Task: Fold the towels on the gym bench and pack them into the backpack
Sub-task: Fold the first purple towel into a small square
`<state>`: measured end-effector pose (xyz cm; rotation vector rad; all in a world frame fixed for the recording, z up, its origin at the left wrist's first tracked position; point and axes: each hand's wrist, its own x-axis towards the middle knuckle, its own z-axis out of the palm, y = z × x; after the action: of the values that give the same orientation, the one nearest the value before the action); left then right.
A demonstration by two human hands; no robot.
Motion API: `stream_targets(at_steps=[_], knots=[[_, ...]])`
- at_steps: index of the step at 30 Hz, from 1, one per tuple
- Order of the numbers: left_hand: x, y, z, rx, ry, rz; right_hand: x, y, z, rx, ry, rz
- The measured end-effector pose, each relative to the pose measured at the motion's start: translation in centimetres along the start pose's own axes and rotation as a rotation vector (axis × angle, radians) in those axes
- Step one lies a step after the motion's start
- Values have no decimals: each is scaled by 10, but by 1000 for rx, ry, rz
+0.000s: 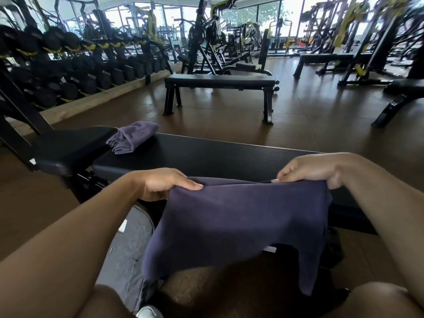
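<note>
A black gym bench [206,154] crosses a brown-floored weight room, dumbbell racks [68,72] at ten o'clock. Left hand [160,183] and right hand [314,171] pinch the top edge of a purple towel [229,226] hanging at six o'clock; a folded towel [132,137] rests at eleven.

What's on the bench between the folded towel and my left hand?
Head view: only bare black bench padding lies between the folded towel and the left hand.
</note>
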<state>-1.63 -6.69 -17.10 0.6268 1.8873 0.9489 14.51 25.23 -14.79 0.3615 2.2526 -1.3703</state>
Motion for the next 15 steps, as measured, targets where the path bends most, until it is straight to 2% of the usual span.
stream_targets(at_steps=[3,6,7,8,10,12,13,15], knots=[[1,-10,-14,-127,89,53,-11,8,-21,18,29,3],[12,-13,-20,-212,293,131,-15,13,-34,11,16,45],[17,-11,-21,-217,387,166,-14,15,-36,-36,58,70],[21,-9,-23,-198,506,200,-10,17,-41,-105,150,79],[32,-4,-31,-89,760,266,5,22,-55,-251,486,41],[45,-2,-40,55,1027,248,24,25,-69,-398,784,-10],[54,-4,-45,107,1127,215,32,26,-73,-468,871,-12],[71,-6,-53,152,1194,140,45,28,-75,-589,969,9]])
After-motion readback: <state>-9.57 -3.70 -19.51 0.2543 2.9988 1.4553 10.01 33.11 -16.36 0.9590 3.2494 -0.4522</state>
